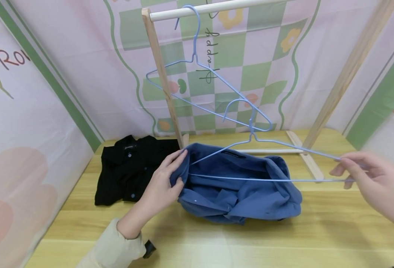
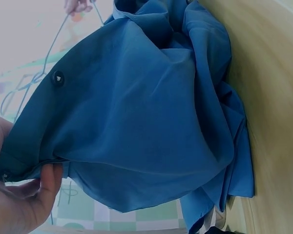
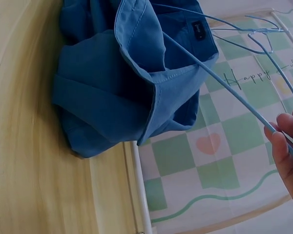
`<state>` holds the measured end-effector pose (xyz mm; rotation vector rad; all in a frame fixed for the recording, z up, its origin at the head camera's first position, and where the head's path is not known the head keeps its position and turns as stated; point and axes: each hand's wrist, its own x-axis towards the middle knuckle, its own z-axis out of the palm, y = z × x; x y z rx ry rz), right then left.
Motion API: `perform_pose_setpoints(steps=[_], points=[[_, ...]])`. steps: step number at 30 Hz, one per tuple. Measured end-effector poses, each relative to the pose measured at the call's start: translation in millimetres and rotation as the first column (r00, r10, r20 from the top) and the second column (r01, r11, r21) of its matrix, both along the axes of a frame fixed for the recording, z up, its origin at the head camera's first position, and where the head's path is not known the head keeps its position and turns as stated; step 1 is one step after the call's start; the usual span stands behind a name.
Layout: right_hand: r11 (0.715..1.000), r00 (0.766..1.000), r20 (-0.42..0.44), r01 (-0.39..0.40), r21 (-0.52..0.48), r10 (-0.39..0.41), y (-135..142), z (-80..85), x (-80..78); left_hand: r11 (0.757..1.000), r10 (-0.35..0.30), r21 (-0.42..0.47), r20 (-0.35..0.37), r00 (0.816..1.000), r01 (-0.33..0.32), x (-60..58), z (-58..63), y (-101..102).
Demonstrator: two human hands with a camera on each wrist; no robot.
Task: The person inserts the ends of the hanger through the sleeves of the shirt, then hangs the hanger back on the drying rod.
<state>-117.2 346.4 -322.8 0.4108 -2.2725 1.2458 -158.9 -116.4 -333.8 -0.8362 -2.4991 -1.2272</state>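
Observation:
A blue shirt lies bunched on the table, its opening spread and a dark label showing inside. My left hand pinches the shirt's edge at the left and lifts it; a button shows on this band in the left wrist view. At the right, my right hand grips one end of a light blue wire hanger. The hanger's other end reaches into the shirt opening, its tip hidden by cloth near my left hand. Its hook points up, free of the rail.
A second blue hanger hangs from the white rail of a rack with wooden posts. Left of the blue shirt lies a folded black shirt. Printed cloth surrounds the wooden table.

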Motion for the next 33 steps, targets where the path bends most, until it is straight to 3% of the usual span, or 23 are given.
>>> perform_pose_setpoints(steps=[8,15,22,33], points=[[1.000,1.000,0.008,0.020,0.010,-0.020,-9.6,1.3,3.4,0.999,-0.009,0.035,-0.036,0.999,0.010,3.6,2.2,4.1],[0.998,1.000,-0.025,-0.015,0.058,0.017,-18.8,3.1,3.5,0.997,-0.022,0.072,-0.076,0.997,0.028,7.4,0.8,9.6],[0.998,0.997,-0.031,-0.066,-0.018,0.065,-26.1,-1.6,1.5,0.996,-0.045,0.075,-0.092,0.995,0.052,9.7,2.4,13.7],[0.988,0.988,-0.036,-0.152,-0.039,0.151,-37.0,-10.0,0.2,0.994,-0.050,0.092,-0.145,0.988,0.063,14.3,0.2,20.5]])
